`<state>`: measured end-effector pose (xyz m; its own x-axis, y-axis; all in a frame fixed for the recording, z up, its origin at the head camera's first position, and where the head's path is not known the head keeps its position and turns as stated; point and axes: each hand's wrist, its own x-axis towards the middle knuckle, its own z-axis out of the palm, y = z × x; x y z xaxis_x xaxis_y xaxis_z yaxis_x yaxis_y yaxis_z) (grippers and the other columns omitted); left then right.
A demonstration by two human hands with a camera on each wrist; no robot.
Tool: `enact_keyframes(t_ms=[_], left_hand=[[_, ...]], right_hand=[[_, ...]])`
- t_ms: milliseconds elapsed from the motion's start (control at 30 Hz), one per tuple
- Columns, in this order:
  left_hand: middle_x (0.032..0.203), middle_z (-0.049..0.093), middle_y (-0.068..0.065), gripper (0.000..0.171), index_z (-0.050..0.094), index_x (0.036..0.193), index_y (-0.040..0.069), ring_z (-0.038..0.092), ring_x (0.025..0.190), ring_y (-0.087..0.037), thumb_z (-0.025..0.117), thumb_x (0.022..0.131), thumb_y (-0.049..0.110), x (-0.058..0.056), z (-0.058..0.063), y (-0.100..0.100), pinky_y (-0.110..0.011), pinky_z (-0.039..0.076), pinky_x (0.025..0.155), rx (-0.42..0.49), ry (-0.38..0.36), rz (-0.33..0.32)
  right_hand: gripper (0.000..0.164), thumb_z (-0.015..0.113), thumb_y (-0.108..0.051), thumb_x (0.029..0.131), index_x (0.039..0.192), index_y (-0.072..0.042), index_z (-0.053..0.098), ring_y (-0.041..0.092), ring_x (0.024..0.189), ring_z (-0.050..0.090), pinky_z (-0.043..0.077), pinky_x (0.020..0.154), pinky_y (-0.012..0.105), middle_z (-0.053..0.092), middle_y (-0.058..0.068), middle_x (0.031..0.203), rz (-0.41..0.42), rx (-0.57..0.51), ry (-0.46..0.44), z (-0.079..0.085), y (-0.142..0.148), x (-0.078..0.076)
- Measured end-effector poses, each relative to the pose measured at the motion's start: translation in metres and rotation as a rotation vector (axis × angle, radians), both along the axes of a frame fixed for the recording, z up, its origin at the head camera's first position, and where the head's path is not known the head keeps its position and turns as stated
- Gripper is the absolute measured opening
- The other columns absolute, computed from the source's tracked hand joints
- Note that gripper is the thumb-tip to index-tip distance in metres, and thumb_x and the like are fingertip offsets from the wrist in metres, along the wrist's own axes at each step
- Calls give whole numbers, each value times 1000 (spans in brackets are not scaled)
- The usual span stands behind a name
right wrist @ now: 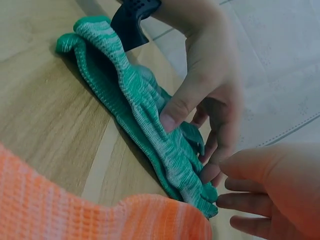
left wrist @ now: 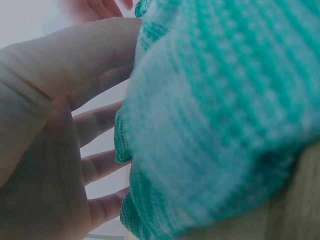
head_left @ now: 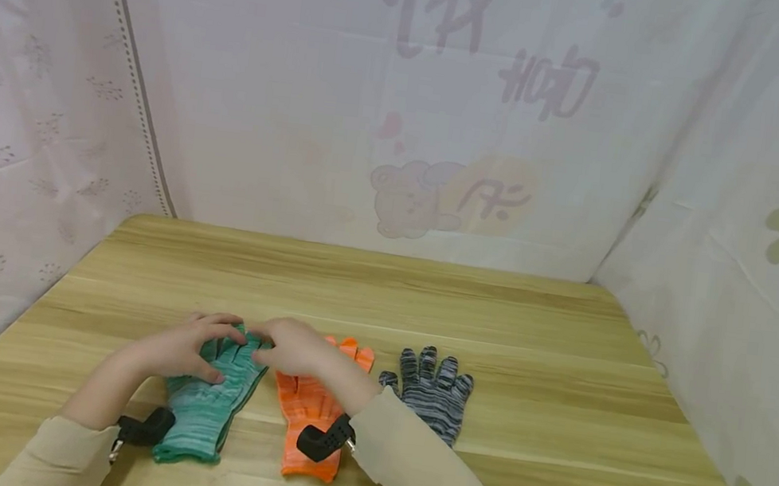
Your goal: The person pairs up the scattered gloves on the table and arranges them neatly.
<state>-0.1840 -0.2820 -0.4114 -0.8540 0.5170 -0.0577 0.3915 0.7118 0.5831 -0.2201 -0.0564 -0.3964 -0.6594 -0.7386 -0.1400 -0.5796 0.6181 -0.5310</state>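
A green-and-white knit glove point(head_left: 197, 413) lies at the left, cuff toward the near edge; its folded layers show from the side in the right wrist view. My left hand point(head_left: 184, 346) holds it, thumb on the palm part and fingers curving along the far left side. In the left wrist view, green knit fabric point(left wrist: 215, 100) fills much of the picture, with the left fingers partly behind it. My right hand point(head_left: 294, 347) reaches across from the right. Its loosely bent fingers point(right wrist: 250, 202) are at the green glove's fingertips.
An orange knit glove point(head_left: 313, 407) lies just right of the green one, partly under my right forearm. Farther right is a grey-black striped glove point(head_left: 440, 397), its cuff hidden by the sleeve point(head_left: 416, 454). The wooden table point(head_left: 355, 287) meets patterned curtains point(head_left: 285, 143) behind and at both sides.
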Motion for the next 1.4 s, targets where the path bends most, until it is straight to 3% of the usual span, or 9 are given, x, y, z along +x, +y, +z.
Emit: enact_keyframes(t_ms=[233,533,733,900,1167,1400], left_hand=[[146,34,-22,55,61,125,12,22,130,-52,82,76,28,0,1,2,-71,30,92,-1,-1,1],[146,34,-23,52,62,123,15,21,130,-53,82,76,28,1,3,3,-70,32,91,-7,-8,9],[146,34,-22,52,62,124,15,21,130,-52,81,77,28,1,3,2,-70,32,91,-6,1,0],[146,35,-21,53,62,124,14,23,129,-51,81,77,29,1,3,2,-69,32,92,-10,11,-5],[145,36,-21,53,62,124,13,24,129,-52,81,77,27,1,2,2,-69,31,93,-12,16,-5],[146,36,-20,59,59,129,12,24,129,-51,81,77,27,0,2,2,-68,33,92,-7,12,-8]], right_hand=[[41,56,-17,98,139,-14,52,12,115,56,47,88,23,56,-2,133,7,-17,30,-2,-8,-9],[30,59,-16,97,127,-13,63,9,103,59,47,80,18,65,-2,114,-20,-33,62,-4,-16,-17],[23,62,-19,95,117,-15,69,9,100,59,47,81,21,66,-5,110,-76,16,55,-7,-22,-20],[15,62,-22,95,106,-18,73,7,88,60,48,74,21,66,-8,100,-144,47,74,-9,-25,-23],[13,62,-23,95,86,-20,71,6,66,53,44,65,22,61,-11,80,-206,77,109,-8,-26,-23],[19,64,-25,94,76,-20,65,7,63,50,43,67,25,57,-11,71,-234,107,145,-11,-28,-25]])
